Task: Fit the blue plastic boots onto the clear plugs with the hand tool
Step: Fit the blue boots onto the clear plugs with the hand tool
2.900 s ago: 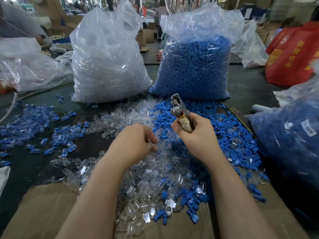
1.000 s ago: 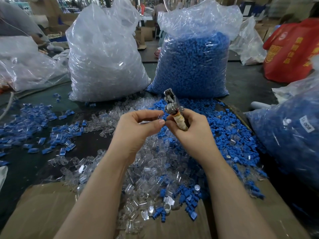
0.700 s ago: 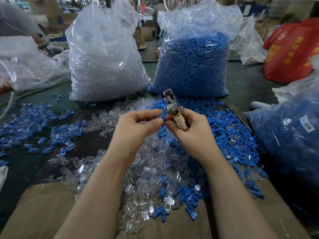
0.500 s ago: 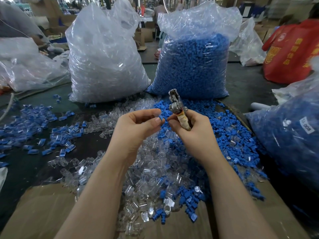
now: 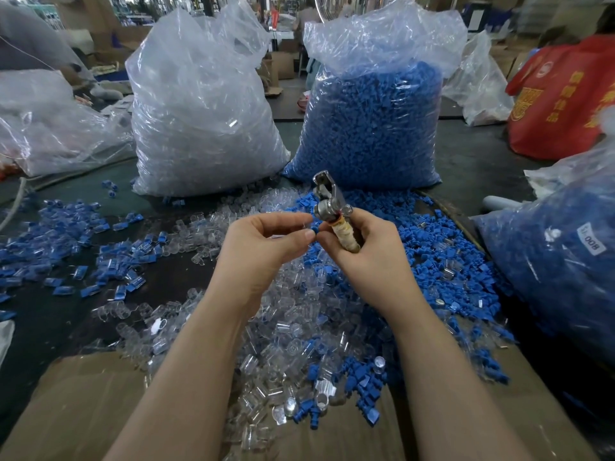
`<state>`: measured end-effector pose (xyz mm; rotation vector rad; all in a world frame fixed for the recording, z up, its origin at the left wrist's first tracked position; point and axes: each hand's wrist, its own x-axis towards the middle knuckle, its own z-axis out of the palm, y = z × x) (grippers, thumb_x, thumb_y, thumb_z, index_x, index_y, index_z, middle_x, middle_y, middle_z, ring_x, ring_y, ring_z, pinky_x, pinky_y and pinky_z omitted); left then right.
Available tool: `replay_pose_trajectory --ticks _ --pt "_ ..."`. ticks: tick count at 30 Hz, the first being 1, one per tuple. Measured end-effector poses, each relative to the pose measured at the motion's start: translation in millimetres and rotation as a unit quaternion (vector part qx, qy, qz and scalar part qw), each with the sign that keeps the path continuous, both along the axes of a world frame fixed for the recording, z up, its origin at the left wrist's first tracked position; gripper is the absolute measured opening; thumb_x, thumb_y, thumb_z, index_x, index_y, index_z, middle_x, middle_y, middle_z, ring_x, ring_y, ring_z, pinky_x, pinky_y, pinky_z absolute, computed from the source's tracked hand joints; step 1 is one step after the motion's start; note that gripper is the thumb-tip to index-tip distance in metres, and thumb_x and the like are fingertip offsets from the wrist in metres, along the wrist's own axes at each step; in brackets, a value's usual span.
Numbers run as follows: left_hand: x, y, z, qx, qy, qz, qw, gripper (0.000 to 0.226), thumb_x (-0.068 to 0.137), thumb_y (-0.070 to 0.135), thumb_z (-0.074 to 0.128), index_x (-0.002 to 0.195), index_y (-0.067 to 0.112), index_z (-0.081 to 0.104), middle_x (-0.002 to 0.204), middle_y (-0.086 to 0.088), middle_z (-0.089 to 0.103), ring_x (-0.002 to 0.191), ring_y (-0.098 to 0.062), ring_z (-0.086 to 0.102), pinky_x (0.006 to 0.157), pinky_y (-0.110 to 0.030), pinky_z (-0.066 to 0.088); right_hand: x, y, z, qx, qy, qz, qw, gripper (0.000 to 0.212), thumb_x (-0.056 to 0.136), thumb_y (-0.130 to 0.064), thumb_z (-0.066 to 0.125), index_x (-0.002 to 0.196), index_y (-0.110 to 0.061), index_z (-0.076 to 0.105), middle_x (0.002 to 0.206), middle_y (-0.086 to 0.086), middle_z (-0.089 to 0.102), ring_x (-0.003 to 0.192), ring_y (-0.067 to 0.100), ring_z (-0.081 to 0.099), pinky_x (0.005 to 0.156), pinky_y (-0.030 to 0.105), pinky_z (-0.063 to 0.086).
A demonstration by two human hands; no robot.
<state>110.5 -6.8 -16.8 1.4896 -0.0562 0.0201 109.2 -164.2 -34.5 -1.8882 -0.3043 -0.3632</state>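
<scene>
Right hand (image 5: 366,257) wrapped round the tape-bound handle of the small metal hand tool (image 5: 332,207), nose up – presumably kept ready. Left hand (image 5: 263,242) pinching a small blue plastic boot (image 5: 314,229) beside it – clear plug in those fingers uncertain. Loose clear plastic plugs (image 5: 293,314) heaped mid-table.

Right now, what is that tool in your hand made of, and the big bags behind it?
The hand tool has a shiny head, probably steel, since it glints silver; its handle looks wrapped in tan tape or cord. The right hand grips it. The two bags look like thin clear plastic film: crinkly, glossy, see-through.
</scene>
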Motion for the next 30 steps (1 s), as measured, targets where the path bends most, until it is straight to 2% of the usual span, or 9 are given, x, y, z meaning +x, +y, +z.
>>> replay_pose_trajectory --ticks 2,4,10,14,20,24,26,30 --pt "0.0 0.5 0.2 0.004 0.004 0.0 1.0 0.022 0.076 0.0 0.077 0.076 0.021 0.078 0.086 -0.006 0.077 0.083 -0.017 0.074 0.079 -0.026 0.059 0.1 -0.3 -0.8 -0.004 0.002 -0.002 1.0 0.011 0.088 -0.016 0.071 0.086 -0.026 0.066 0.075 -0.007 0.068 0.071 0.018 0.063 0.065 0.036 0.053" --pt "-0.2 0.4 0.6 0.007 0.005 0.0 1.0 0.02 0.076 0.0 0.077 0.081 0.019 0.077 0.086 -0.007 0.077 0.083 -0.017 0.074 0.079 -0.026 0.059 0.4 -0.7 -1.6 -0.007 0.005 -0.003 1.0 0.005 0.088 -0.017 0.071 0.088 -0.021 0.068 0.075 -0.004 0.068 0.072 0.02 0.063 0.066 0.041 0.052" --pt "0.1 -0.7 -0.7 0.006 -0.002 0.001 1.0 0.022 0.077 -0.001 0.077 0.08 0.021 0.078 0.088 -0.007 0.077 0.085 -0.018 0.074 0.078 -0.025 0.059 1.2 -0.7 -2.4 0.005 0.027 0.0 1.0 0.011 0.089 -0.018 0.07 0.085 -0.027 0.066 0.074 -0.009 0.067 0.065 0.013 0.06 0.06 0.028 0.05" --pt "1.1 -1.7 -2.2 0.012 -0.014 0.007 1.0 0.022 0.078 -0.001 0.077 0.081 0.021 0.078 0.087 -0.007 0.077 0.081 -0.015 0.073 0.076 -0.024 0.058 1.3 0.6 -3.2 0.009 0.033 -0.001 0.999 0.005 0.09 -0.019 0.069 0.086 -0.022 0.067 0.074 0.003 0.068 0.072 0.027 0.061 0.063 0.037 0.05" --pt "2.4 -3.6 -4.5 0.001 -0.025 0.019 1.0 0.024 0.079 0.0 0.076 0.085 0.023 0.077 0.089 -0.006 0.075 0.085 -0.018 0.072 0.077 -0.025 0.058 2.8 -3.2 -4.6 0.002 0.051 -0.007 0.999 0.004 0.089 -0.023 0.069 0.086 -0.024 0.067 0.076 -0.001 0.067 0.068 0.02 0.061 0.063 0.036 0.05" --pt "4.3 -1.6 -5.0 -0.023 -0.036 0.038 0.998 0.025 0.08 0.002 0.075 0.099 0.017 0.072 0.099 -0.017 0.071 0.094 -0.027 0.071 0.086 -0.034 0.058 5.1 -12.3 -7.8 -0.029 0.069 -0.014 0.997 0.003 0.087 -0.025 0.07 0.088 -0.024 0.067 0.08 -0.004 0.069 0.077 0.022 0.064 0.075 0.047 0.055" --pt "4.8 -0.6 -4.4 -0.028 -0.049 0.045 0.997 0.025 0.08 0.0 0.074 0.099 0.016 0.071 0.093 -0.01 0.071 0.089 -0.022 0.07 0.089 -0.038 0.058 5.8 -15.1 -9.0 -0.053 0.075 -0.011 0.996 0.005 0.085 -0.025 0.069 0.088 -0.022 0.066 0.081 -0.002 0.069 0.08 0.026 0.065 0.077 0.051 0.055" --pt "5.4 -0.8 -4.4 -0.032 -0.07 0.042 0.996 0.026 0.081 -0.002 0.073 0.101 0.015 0.07 0.083 0.005 0.073 0.082 -0.011 0.069 0.085 -0.031 0.059 5.9 -16.3 -10.3 -0.079 0.093 0.003 0.992 0.007 0.084 -0.028 0.068 0.086 -0.023 0.064 0.08 -0.002 0.068 0.08 0.026 0.064 0.077 0.053 0.054"
